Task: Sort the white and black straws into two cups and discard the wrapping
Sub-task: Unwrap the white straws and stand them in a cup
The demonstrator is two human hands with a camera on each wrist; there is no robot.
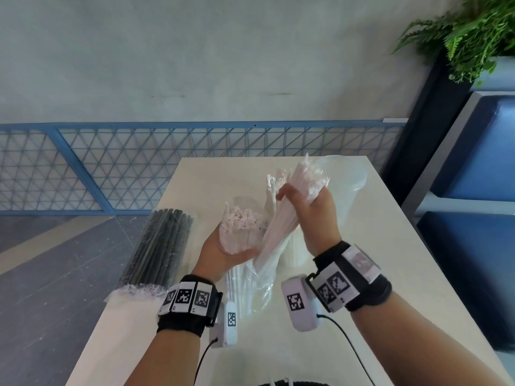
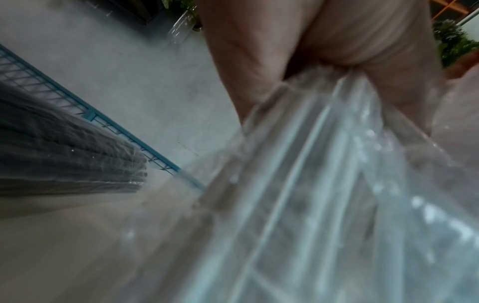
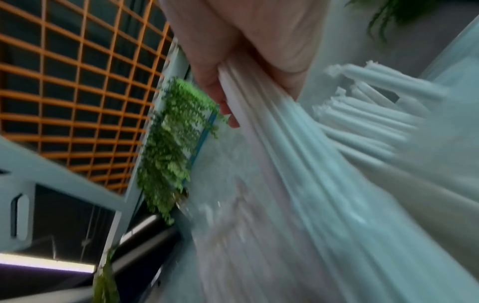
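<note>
My left hand (image 1: 232, 253) grips the clear wrapping (image 1: 252, 288) round a bundle of white straws (image 1: 241, 227), open end up, just above the table. In the left wrist view the wrapping (image 2: 311, 184) runs out of my palm. My right hand (image 1: 306, 210) grips a bunch of white straws (image 1: 301, 182) drawn partly out of the wrapping and slanting up to the right; the right wrist view shows this bunch (image 3: 285, 164) under my fingers (image 3: 223, 102). A clear cup (image 1: 352, 176) stands behind my right hand. A sealed pack of black straws (image 1: 161, 246) lies at the table's left edge.
The beige table (image 1: 376, 274) is narrow, with floor on the left and a blue bench (image 1: 473, 162) on the right. A blue mesh railing (image 1: 139, 168) runs beyond the far edge. A fern (image 1: 468, 37) hangs at the upper right.
</note>
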